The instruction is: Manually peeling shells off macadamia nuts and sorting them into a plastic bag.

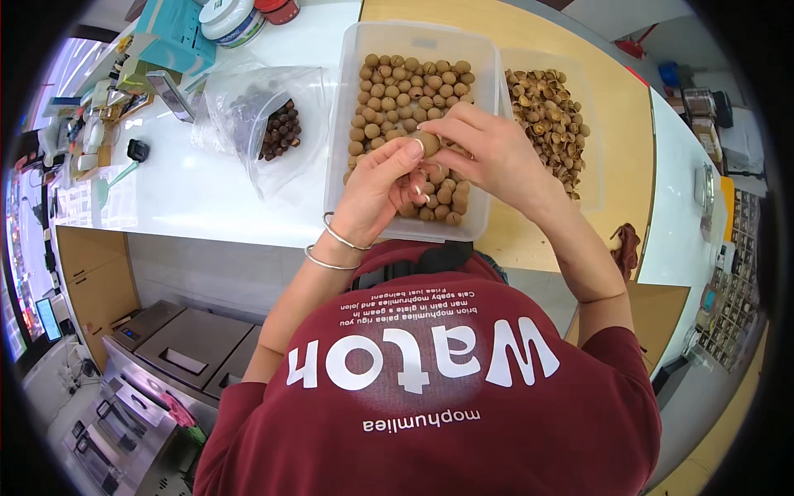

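Observation:
My left hand (378, 186) pinches a round brown dried longan (428, 144) between its thumb and fingers. The fingertips of my right hand (496, 155) meet the same fruit from the other side. Both hands are over a translucent plastic tub (422, 31) that holds many whole longans (403, 87), some with cracked shells. To the right, a second clear container (592, 130) is heaped with broken shells (552, 118). On the left, dark brown peeled longans (281, 130) are in a clear plastic bag (223, 111).
A phone (170, 93) leans upright beyond the bag, near a blue box (177, 37) and a white jar (231, 22). A small black item (138, 150) is at the left. A dark red cloth (626, 248) hangs at the wooden board's (521, 242) right edge.

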Demonstrator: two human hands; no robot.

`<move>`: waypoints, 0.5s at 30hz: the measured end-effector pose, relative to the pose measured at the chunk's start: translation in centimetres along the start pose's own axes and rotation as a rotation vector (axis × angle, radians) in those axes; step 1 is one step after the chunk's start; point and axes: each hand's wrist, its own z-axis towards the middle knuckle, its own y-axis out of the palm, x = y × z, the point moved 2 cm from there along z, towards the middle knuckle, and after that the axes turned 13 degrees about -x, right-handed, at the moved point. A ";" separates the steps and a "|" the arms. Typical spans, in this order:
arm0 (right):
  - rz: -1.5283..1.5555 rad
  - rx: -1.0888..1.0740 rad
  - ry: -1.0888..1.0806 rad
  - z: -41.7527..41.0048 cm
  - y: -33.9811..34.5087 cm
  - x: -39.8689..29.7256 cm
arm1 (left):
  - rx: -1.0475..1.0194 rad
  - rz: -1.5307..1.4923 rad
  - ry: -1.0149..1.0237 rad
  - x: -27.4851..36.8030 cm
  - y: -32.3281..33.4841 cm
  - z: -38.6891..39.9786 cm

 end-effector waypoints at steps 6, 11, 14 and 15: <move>0.321 -0.039 0.074 -0.3 0.2 0.0 | 0.002 0.129 0.033 1.7 0.7 -0.4; 0.296 0.093 0.036 -0.4 0.1 -0.9 | -0.002 -0.059 0.031 0.6 0.0 -0.3; 0.337 0.022 0.147 -0.5 0.2 -1.5 | 0.068 0.028 0.003 0.6 -0.2 -0.5; 0.338 0.023 0.149 -0.6 0.4 -1.2 | 0.107 0.183 -0.013 0.8 -0.1 -0.6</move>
